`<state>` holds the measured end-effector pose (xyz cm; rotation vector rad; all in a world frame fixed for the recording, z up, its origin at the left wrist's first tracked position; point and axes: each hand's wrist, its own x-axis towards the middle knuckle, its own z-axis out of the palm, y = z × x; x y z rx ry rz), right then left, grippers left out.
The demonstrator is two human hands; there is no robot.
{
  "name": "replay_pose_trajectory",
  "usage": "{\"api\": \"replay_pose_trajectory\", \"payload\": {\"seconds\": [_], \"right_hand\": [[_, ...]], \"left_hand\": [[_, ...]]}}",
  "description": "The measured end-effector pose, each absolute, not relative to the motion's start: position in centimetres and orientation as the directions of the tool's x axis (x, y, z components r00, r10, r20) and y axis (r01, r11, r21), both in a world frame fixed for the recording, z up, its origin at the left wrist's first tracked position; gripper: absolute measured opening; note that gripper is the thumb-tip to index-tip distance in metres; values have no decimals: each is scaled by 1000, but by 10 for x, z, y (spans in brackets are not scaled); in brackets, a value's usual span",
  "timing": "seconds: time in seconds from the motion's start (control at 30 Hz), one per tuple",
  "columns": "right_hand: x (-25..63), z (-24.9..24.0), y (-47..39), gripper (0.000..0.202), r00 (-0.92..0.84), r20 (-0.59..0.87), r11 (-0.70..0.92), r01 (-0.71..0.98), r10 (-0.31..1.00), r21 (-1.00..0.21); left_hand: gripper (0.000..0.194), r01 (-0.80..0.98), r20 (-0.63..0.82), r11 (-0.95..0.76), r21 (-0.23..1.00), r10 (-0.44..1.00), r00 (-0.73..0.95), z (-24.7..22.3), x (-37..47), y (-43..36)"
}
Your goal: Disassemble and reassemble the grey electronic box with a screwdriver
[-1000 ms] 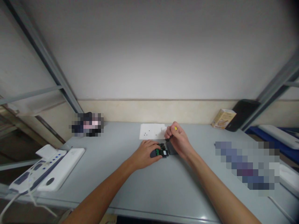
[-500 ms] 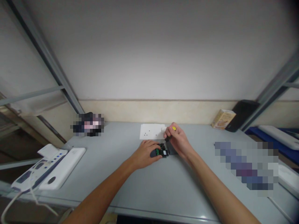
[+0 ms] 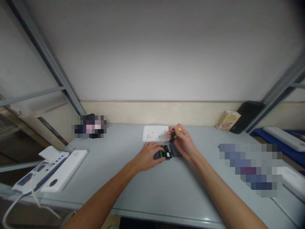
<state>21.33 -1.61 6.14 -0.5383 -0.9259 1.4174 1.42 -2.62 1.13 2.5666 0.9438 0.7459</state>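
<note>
A small black device [image 3: 167,155] with a green circuit board showing lies on the grey table. My left hand [image 3: 149,156] is closed around its left end and steadies it against the table. My right hand [image 3: 183,140] grips a yellow and black screwdriver [image 3: 175,135], its thin shaft slanting down to the device. Under and beside my right hand lies a dark flat piece [image 3: 175,150], partly covered. Behind the device is a white sheet [image 3: 154,133] with several tiny dark screws on it.
At the left stand a white power strip [image 3: 43,171] and a white slab-like power bank [image 3: 66,170]. A yellow box [image 3: 228,121] leans by a black object [image 3: 247,117] at the back right. Blurred items lie at both sides. The wall [image 3: 152,113] closes off the back.
The fingers of my right hand have shifted on the screwdriver, so more of its yellow and black handle shows. My left hand stays on the device.
</note>
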Motion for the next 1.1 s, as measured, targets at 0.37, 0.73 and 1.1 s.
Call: {"api": "replay_pose_trajectory", "payload": {"seconds": [0.37,0.73,1.1], "right_hand": [[213,61,-14,25,-144,215,85,-611,966,-787],[207,60,-11,34,-108,242,133,-594,964,-794],[208,55,-14,26,-111,279,190,-498,954,-846]], "left_hand": [[25,494,389,-752,436,653,650,10,15,-25],[25,496,395,-751,436,655,644,9,15,-25],[26,512,378,-745,428,662,647,8,14,-24]]}}
